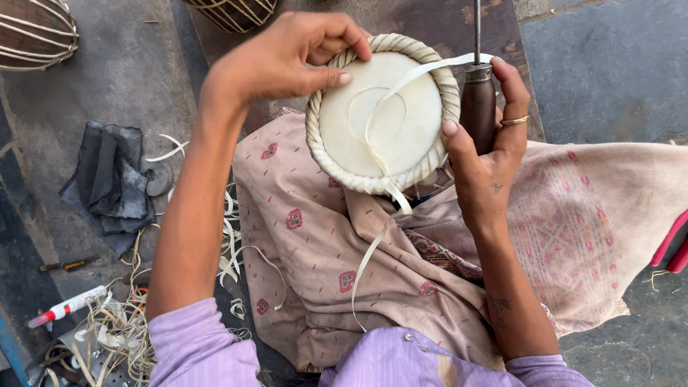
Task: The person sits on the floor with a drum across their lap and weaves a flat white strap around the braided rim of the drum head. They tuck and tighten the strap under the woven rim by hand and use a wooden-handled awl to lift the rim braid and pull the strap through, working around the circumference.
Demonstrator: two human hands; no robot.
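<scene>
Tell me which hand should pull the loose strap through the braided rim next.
Probably the right hand: it holds the wooden-handled awl at the braided rim, where the pale strap crosses. The left hand grips the drum head at its far edge, steadying it.

Bare floor (609,64) right; scraps (115,330) crowding left.

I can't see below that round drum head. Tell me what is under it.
The pale drum head with its braided rim rests over a pink patterned cloth on the person's lap. A loose strip hangs from beneath it. Anything directly below the disc is covered.
</scene>
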